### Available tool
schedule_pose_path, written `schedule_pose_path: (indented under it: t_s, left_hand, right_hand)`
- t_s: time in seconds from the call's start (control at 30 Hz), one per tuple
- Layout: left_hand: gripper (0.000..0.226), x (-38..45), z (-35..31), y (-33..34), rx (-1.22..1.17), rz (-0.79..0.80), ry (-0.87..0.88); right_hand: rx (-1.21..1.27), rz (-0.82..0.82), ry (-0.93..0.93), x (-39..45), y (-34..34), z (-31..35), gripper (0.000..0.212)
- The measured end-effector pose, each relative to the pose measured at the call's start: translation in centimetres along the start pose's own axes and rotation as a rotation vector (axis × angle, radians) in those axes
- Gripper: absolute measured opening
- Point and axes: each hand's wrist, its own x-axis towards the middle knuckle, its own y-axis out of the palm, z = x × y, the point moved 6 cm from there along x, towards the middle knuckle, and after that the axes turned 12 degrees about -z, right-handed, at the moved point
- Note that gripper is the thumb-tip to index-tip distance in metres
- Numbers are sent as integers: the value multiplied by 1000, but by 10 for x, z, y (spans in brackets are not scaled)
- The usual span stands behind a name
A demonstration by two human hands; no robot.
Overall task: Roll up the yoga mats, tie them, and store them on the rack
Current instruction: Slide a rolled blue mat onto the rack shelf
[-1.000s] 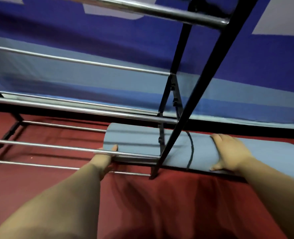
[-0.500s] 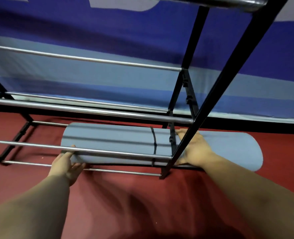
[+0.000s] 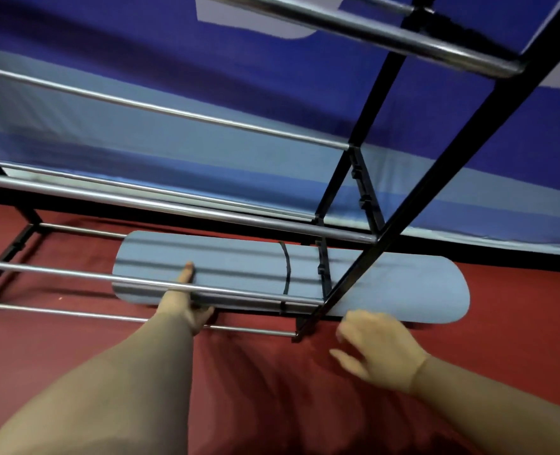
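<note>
Item: rolled yoga mat, blue-grey, bound by one black tie, lying lengthwise in the bottom tier of the rack and close over the red floor; whether it bears on the lower rails or on the floor cannot be told. Change noted: half a second ago the right hand lay flat on the roll just behind the black corner post; the right hand has now come off it and hangs free over the floor, near the roll's protruding end, its grip apart, fingers loosely spread, holding nothing. The left hand has moved from the roll's far-left end toward its middle and reaches between the two lower front rails, fingers straight and lying on top of the mat, grip apart, pressing and not clasping. Position: the roll's right end still projects past the corner post, beyond the right hand. Assessment: storing is nearly done for this mat; a further push leftward from that end seems wanted to bring it wholly inside the frame.
</note>
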Motion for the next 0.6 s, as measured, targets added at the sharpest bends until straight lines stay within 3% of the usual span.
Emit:
schedule_pose_path:
  t_s: [0.1, 0.2, 0.3, 0.37, 0.6]
  left_hand:
    - [32, -5, 13, 13, -24, 46, -52]
    - [37, -6, 23, 21, 14, 67, -75]
    - [43, 0, 29, 21, 20, 57, -93]
    - [45, 4, 29, 20, 13, 60, -103]
    - [56, 13, 34, 30, -17, 130, -93]
  right_hand:
    - [101, 95, -80, 8, 23, 45, 25]
    - [121, 84, -33, 40, 42, 75, 33]
    - [43, 123, 99, 67, 61, 83, 76]
    - [-13, 165, 162, 77, 70, 83, 88]
    - [-127, 299, 278, 95, 71, 74, 93]
